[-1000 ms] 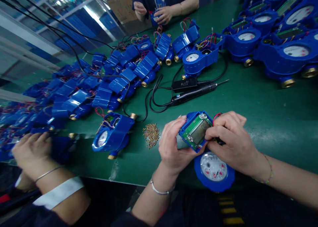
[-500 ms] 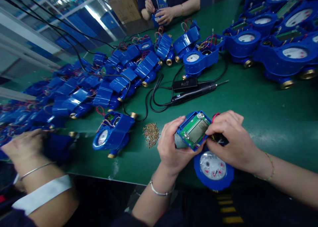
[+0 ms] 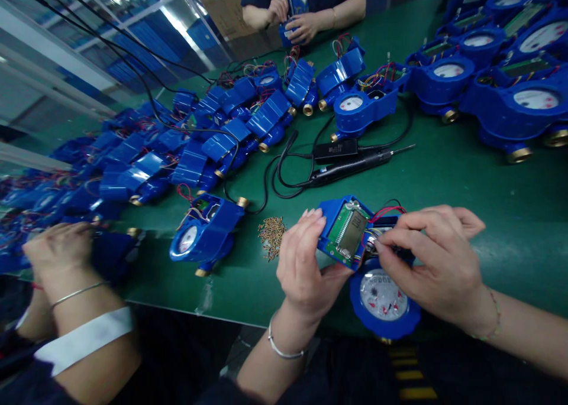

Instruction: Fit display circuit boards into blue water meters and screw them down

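My left hand [image 3: 306, 269] is closed around a blue housing with a green circuit board and LCD display [image 3: 350, 230], tilted toward me above a water meter. The round blue water meter [image 3: 384, 295] has a clear dial and stands at the table's front edge. My right hand [image 3: 435, 263] pinches at the wires [image 3: 371, 239] between the housing and the meter body; the fingertips partly cover what they grip. Red wires [image 3: 388, 210] loop behind the housing.
Brass screws [image 3: 271, 237] lie in a pile left of my hands, beside another meter [image 3: 206, 230]. A black electric screwdriver [image 3: 352, 167] with its cable lies behind. Many meters [image 3: 226, 139] crowd the back left, others [image 3: 448, 77] the right. Co-workers' hands [image 3: 302, 26] [image 3: 62, 254] work opposite and at left.
My right hand has moved slightly right, and its fingertips have shifted from the display's edge to the wires. The housing is tilted more, showing more of the wiring.
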Tool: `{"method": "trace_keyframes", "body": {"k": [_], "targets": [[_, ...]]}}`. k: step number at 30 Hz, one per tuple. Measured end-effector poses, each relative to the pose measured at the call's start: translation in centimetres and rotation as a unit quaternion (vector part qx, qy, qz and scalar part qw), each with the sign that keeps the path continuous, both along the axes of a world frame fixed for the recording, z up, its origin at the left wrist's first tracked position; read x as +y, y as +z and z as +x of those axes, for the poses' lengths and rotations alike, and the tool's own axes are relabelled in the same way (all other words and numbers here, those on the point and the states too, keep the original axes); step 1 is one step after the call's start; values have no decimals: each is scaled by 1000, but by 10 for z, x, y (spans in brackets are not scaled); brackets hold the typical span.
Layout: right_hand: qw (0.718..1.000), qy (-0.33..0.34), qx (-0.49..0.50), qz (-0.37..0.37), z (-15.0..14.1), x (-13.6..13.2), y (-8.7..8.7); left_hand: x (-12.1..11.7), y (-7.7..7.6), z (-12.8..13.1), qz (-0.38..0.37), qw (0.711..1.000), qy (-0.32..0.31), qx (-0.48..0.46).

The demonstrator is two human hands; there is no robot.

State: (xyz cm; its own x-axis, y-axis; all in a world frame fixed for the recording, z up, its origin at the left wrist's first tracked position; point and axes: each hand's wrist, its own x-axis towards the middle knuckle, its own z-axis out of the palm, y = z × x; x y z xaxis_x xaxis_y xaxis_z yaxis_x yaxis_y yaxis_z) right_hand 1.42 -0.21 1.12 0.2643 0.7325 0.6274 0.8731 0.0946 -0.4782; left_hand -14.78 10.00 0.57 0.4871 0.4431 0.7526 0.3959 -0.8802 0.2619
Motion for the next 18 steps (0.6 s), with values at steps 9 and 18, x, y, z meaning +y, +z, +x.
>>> {"method": "trace_keyframes", "body": {"k": [9, 18], "targets": [[996, -33, -46, -68, 3, 0, -2, -4, 3, 6, 83, 996, 4, 26], [991, 27, 83, -105, 13, 5, 0, 11, 1, 7, 123, 989, -63, 42]]}}
